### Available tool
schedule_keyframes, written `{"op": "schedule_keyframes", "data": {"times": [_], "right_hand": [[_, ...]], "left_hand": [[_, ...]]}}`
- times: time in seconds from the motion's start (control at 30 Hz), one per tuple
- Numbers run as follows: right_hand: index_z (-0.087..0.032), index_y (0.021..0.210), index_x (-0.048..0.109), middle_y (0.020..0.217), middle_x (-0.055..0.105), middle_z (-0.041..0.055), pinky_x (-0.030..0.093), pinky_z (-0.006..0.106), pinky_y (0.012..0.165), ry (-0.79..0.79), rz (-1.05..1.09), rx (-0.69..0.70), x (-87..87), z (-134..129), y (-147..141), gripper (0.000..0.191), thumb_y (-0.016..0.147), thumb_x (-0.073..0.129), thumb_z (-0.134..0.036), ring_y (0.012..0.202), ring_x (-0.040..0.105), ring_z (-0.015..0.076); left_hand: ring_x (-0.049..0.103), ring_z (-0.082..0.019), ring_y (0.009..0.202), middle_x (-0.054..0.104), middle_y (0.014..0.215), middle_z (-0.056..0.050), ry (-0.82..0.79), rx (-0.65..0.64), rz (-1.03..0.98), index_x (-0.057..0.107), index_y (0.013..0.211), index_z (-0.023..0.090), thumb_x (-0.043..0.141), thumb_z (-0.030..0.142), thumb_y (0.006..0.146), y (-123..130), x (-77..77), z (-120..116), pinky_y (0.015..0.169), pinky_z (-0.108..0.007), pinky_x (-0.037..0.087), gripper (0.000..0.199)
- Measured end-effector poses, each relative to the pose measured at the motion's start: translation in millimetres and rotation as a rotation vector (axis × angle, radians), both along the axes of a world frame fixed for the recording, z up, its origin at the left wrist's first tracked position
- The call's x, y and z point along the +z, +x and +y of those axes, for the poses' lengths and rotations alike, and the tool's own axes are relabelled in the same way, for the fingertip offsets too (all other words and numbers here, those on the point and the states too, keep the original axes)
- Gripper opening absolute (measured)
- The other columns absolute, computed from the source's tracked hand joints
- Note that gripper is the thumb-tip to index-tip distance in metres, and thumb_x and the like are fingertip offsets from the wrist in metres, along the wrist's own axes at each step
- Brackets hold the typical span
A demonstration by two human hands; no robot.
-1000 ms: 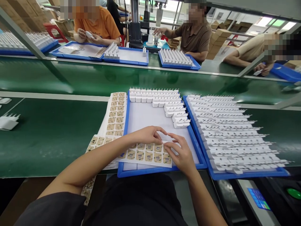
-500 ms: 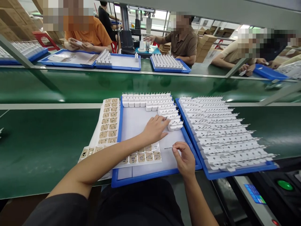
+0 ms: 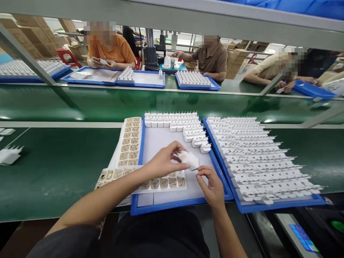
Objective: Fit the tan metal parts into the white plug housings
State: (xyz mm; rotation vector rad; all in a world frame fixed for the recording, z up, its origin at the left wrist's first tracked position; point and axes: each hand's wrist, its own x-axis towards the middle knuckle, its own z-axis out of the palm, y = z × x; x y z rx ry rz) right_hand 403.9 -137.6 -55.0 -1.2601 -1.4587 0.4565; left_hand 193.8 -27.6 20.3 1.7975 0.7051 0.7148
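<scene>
My left hand [image 3: 172, 159] is closed on a white power adapter [image 3: 189, 159], held tilted and slightly blurred above the blue tray [image 3: 153, 208]. My right hand [image 3: 211, 182] is pinched close to the adapter's lower right corner. The thin metal tool in its fingertips is almost wholly hidden now. White adapters with upward pins [image 3: 176, 125] stand in rows along the tray's far and right sides. Under my left forearm, a sheet of tan die-cut stickers [image 3: 163, 183] lies across the tray's left edge. Another sticker sheet [image 3: 129, 143] lies beside the tray.
To the right, a second blue tray [image 3: 282, 207] is filled with rows of white adapters. Loose white pieces [image 3: 10, 156] lie on the green belt [image 3: 61, 172] at left. A metal rail [image 3: 80, 124] runs behind the trays. Several co-workers sit across the line with trays before them.
My left hand has lifted an adapter from the near end of the rows and brought it toward my right hand. The camera view has tilted slightly.
</scene>
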Motion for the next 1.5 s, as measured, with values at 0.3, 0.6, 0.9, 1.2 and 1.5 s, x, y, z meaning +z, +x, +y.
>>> {"op": "schedule_keyframes", "data": {"times": [0.3, 0.6, 0.9, 1.2, 1.5], "right_hand": [[-0.026, 0.095, 0.065, 0.087, 0.066, 0.0021, 0.051, 0.036, 0.081, -0.125, 0.296, 0.517, 25.1, 1.7, -76.5, 0.011, 0.094, 0.064, -0.016, 0.086, 0.062, 0.0193], [-0.027, 0.092, 0.068, 0.086, 0.065, 0.0001, 0.052, 0.027, 0.077, -0.22, 0.442, 0.462, 26.9, 3.0, -128.3, 0.009, 0.092, 0.066, -0.018, 0.083, 0.063, 0.0154], [-0.026, 0.089, 0.07, 0.086, 0.065, 0.0004, 0.051, 0.028, 0.078, -0.305, 0.588, 0.348, 29.5, 4.7, -125.3, 0.002, 0.09, 0.072, -0.026, 0.085, 0.062, 0.0163], [-0.025, 0.089, 0.069, 0.092, 0.066, 0.0013, 0.052, 0.033, 0.092, -0.33, 0.611, 0.259, 34.3, 10.0, -135.2, 0.004, 0.089, 0.073, -0.026, 0.097, 0.064, 0.0188], [-0.025, 0.087, 0.069, 0.089, 0.066, 0.0024, 0.053, 0.034, 0.088, -0.323, 0.566, 0.245, 37.1, 10.7, -137.8, 0.005, 0.089, 0.072, -0.027, 0.092, 0.064, 0.0191]], "left_hand": [[0.068, -0.019, 0.092, 0.064, 0.102, -0.003, -0.569, 0.261, -0.582, 0.058, 0.113, 0.022, 0.085, 0.031, 0.076, -83.0, -55.2, -80.7, 0.083, -0.032, 0.057, 0.047], [0.066, -0.022, 0.118, 0.064, 0.131, -0.011, -0.03, 0.541, -0.314, 0.048, 0.106, 0.024, 0.079, 0.021, 0.082, -85.4, -74.3, -97.0, 0.094, -0.034, 0.056, 0.04], [0.064, -0.025, 0.123, 0.066, 0.13, -0.011, 0.091, 0.441, -0.231, 0.053, 0.136, 0.028, 0.072, 0.022, 0.089, -93.4, -72.1, -92.6, 0.096, -0.036, 0.058, 0.051], [0.066, -0.024, 0.106, 0.069, 0.112, -0.009, 0.372, 0.57, -0.089, 0.063, 0.118, 0.024, 0.08, 0.025, 0.083, -92.3, -63.4, -87.8, 0.089, -0.038, 0.057, 0.039], [0.066, -0.023, 0.105, 0.069, 0.109, -0.008, 0.404, 0.566, -0.082, 0.063, 0.118, 0.024, 0.079, 0.027, 0.084, -92.2, -58.2, -86.2, 0.086, -0.036, 0.057, 0.038]]}}
